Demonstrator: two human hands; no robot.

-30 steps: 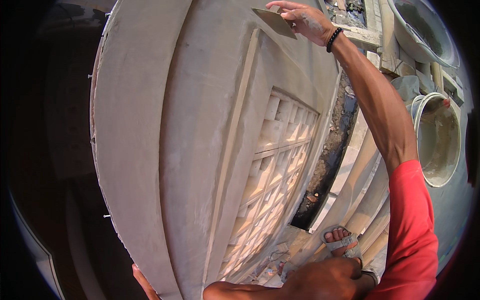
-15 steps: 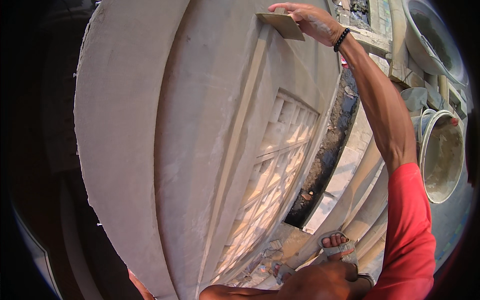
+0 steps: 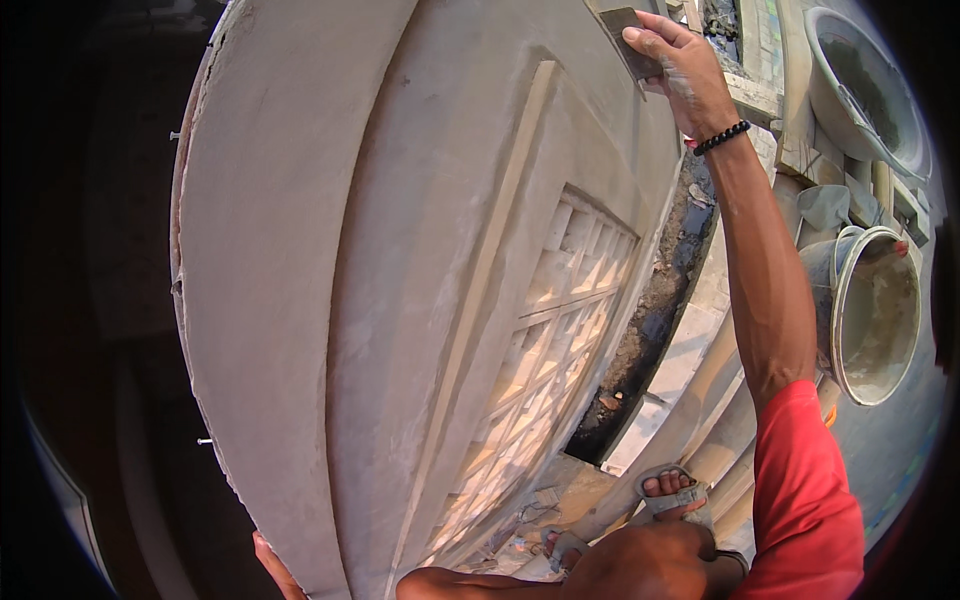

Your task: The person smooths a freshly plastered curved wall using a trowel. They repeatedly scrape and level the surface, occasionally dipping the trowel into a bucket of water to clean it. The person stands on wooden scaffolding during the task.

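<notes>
The right hand pinches a flat scraper blade against the plastered wall panel; the left hand, mostly hidden, seems to rest open on the panel's lower edge.

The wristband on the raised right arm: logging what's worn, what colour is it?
Black, a beaded wristband just below the right hand; the head view shows it.

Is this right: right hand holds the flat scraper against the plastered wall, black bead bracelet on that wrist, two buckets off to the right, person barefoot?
Not quite: the person is not barefoot. The head view shows a grey strapped sandal on the foot below. The rest stands: the right hand holds the flat scraper against the plastered wall, a black bead bracelet sits on that wrist, and two buckets stand to the right.
</notes>
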